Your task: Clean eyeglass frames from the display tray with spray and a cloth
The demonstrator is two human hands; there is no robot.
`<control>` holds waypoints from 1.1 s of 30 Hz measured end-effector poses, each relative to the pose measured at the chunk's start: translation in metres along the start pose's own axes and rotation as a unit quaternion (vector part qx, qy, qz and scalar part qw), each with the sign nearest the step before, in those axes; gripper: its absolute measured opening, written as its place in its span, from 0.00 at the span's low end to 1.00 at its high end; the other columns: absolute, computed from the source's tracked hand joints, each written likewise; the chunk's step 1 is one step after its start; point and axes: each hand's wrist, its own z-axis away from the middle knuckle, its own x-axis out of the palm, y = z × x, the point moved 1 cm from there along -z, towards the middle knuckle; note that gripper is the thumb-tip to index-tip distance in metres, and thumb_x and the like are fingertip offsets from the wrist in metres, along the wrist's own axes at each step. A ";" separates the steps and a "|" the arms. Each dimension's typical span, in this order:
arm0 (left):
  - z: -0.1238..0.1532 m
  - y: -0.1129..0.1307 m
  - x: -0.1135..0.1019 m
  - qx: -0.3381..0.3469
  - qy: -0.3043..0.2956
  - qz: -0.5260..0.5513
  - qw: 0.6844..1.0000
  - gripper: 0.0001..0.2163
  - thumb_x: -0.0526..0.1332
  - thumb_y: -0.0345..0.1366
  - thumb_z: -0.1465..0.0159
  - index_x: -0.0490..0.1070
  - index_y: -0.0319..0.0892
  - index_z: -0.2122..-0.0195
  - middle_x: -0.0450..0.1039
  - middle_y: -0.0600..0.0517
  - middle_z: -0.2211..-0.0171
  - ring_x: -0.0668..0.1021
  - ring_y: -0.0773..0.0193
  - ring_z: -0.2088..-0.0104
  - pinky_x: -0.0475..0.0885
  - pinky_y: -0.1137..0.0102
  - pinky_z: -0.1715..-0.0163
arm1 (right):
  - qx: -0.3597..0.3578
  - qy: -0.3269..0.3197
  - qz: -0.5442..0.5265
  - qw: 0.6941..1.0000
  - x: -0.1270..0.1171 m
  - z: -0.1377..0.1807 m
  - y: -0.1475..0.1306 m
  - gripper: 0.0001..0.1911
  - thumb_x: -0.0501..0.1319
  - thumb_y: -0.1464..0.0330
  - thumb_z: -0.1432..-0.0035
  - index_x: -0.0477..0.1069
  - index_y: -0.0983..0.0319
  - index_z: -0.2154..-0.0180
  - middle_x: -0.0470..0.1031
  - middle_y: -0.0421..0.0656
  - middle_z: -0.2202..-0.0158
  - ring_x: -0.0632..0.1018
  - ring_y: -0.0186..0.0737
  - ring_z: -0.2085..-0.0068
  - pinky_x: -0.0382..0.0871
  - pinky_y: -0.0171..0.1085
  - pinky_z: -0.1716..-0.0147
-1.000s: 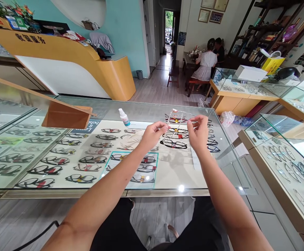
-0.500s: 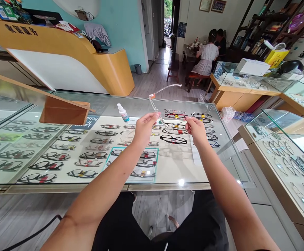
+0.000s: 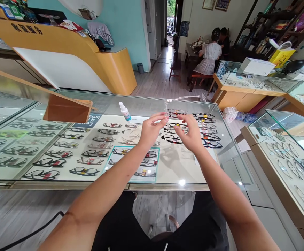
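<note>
My left grip (image 3: pixel 153 130), near the middle of the frame, is closed on a clear pair of glasses (image 3: pixel 170 100), thumb and fingertips pinched at its lower end. The glasses stand up from my fingertips, above the surface (image 3: pixel 175 170), with one see-through temple reaching off toward the right. I can't make out the lenses; the clear parts blend into what lies behind. My right grip (image 3: pixel 191 134) is just to the right, open, thumb and fingers spread and pointing toward the left one.

Between the two, seen through the glass, lies a black-framed pair (image 3: pixel 172 139). More spectacles (image 3: pixel 84 171) lie in rows across the left of the frame, many with red or yellow tags. Just left of my left grip is a crumpled beige cloth (image 3: pixel 134 136); I can't tell whether it lies on the glass or under it. Beyond that, a small white bottle (image 3: pixel 125 112) with a blue lower part stands upright on the surface. Lower down, a teal-bordered sheet (image 3: pixel 157 164) has spectacles within its edges. At middle left there's a brown wooden stand (image 3: pixel 67 108). In the upper right, a person in white (image 3: pixel 211 52) sits, back toward me.
</note>
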 end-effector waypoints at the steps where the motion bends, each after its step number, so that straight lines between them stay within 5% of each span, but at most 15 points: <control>1: 0.002 0.001 0.002 -0.007 -0.016 0.007 1.000 0.14 0.78 0.49 0.42 0.88 0.47 0.60 0.82 0.44 0.41 0.80 0.47 0.38 0.76 0.56 0.41 | -0.025 -0.027 0.004 0.999 0.003 0.001 -0.002 0.17 0.65 0.60 0.30 0.74 0.55 0.43 0.80 0.50 0.44 0.79 0.53 0.44 0.73 0.53 0.42; 4: 0.006 0.002 0.005 -0.026 -0.059 0.032 0.997 0.13 0.79 0.48 0.43 0.88 0.48 0.61 0.81 0.44 0.40 0.78 0.46 0.35 0.74 0.54 0.36 | -0.046 -0.056 -0.005 0.997 0.012 0.005 -0.002 0.18 0.64 0.60 0.28 0.74 0.54 0.40 0.79 0.51 0.39 0.78 0.56 0.37 0.71 0.58 0.36; 9: 0.010 0.007 0.008 -0.046 -0.124 0.044 0.990 0.13 0.77 0.49 0.41 0.89 0.48 0.60 0.79 0.44 0.37 0.76 0.44 0.33 0.73 0.51 0.35 | -0.026 -0.034 -0.030 0.999 0.013 0.010 0.002 0.12 0.64 0.59 0.27 0.77 0.54 0.46 0.83 0.50 0.45 0.82 0.54 0.44 0.77 0.55 0.43; 12: 0.010 0.013 0.004 0.013 -0.150 -0.034 0.988 0.15 0.70 0.51 0.32 0.88 0.47 0.56 0.79 0.43 0.38 0.79 0.47 0.35 0.74 0.52 0.35 | -0.013 -0.025 -0.012 1.000 0.011 0.010 0.003 0.12 0.63 0.58 0.27 0.77 0.55 0.47 0.84 0.50 0.47 0.82 0.55 0.46 0.76 0.55 0.45; 14: 0.004 0.019 -0.005 0.105 -0.092 -0.145 0.980 0.16 0.65 0.51 0.28 0.86 0.47 0.51 0.75 0.43 0.34 0.78 0.49 0.35 0.71 0.51 0.32 | -0.010 -0.025 0.002 1.000 0.010 0.009 0.004 0.12 0.62 0.59 0.26 0.78 0.55 0.47 0.84 0.50 0.46 0.81 0.56 0.45 0.75 0.56 0.44; 18: -0.022 0.018 -0.047 0.219 0.186 -0.338 0.896 0.26 0.66 0.46 0.29 0.70 0.47 0.32 0.52 0.40 0.21 0.60 0.45 0.22 0.59 0.46 0.24 | -0.003 -0.022 0.007 1.000 0.008 0.008 0.007 0.12 0.61 0.60 0.26 0.79 0.54 0.47 0.83 0.50 0.46 0.81 0.56 0.45 0.74 0.56 0.44; 21: -0.048 0.000 -0.087 0.136 0.300 -0.356 0.874 0.39 0.70 0.39 0.33 0.54 0.46 0.24 0.44 0.36 0.19 0.52 0.45 0.19 0.54 0.48 0.22 | 0.000 -0.018 0.006 1.000 0.008 0.008 0.009 0.13 0.61 0.60 0.26 0.80 0.54 0.47 0.83 0.49 0.49 0.82 0.55 0.49 0.74 0.55 0.46; 24: -0.069 -0.026 -0.119 0.023 0.314 -0.324 0.892 0.42 0.72 0.36 0.37 0.53 0.44 0.26 0.59 0.33 0.25 0.62 0.43 0.23 0.57 0.48 0.24 | -0.002 -0.018 -0.002 1.000 0.008 0.008 0.007 0.14 0.61 0.60 0.26 0.81 0.55 0.46 0.83 0.49 0.50 0.82 0.54 0.48 0.74 0.54 0.46; 28: -0.079 -0.050 -0.137 -0.089 0.256 -0.272 0.923 0.22 0.69 0.34 0.38 0.70 0.42 0.42 0.79 0.39 0.45 0.81 0.46 0.45 0.72 0.53 0.39 | 0.005 -0.018 -0.007 1.000 0.007 0.008 0.004 0.14 0.61 0.60 0.26 0.82 0.54 0.46 0.83 0.48 0.51 0.81 0.54 0.48 0.74 0.53 0.46; 31: -0.080 -0.054 -0.138 -0.094 0.243 -0.265 0.928 0.09 0.67 0.34 0.38 0.73 0.43 0.57 0.79 0.45 0.58 0.81 0.49 0.55 0.74 0.55 0.45 | 0.008 -0.011 -0.011 1.000 0.005 0.007 0.002 0.14 0.61 0.60 0.26 0.83 0.53 0.48 0.83 0.48 0.52 0.81 0.54 0.48 0.73 0.53 0.45; 33: -0.080 -0.051 -0.134 -0.073 0.245 -0.261 0.931 0.07 0.66 0.36 0.36 0.72 0.45 0.58 0.78 0.47 0.59 0.80 0.52 0.56 0.74 0.57 0.46 | 0.012 -0.002 -0.015 1.000 0.004 0.006 0.002 0.13 0.61 0.60 0.26 0.84 0.53 0.50 0.84 0.48 0.52 0.82 0.53 0.48 0.73 0.53 0.45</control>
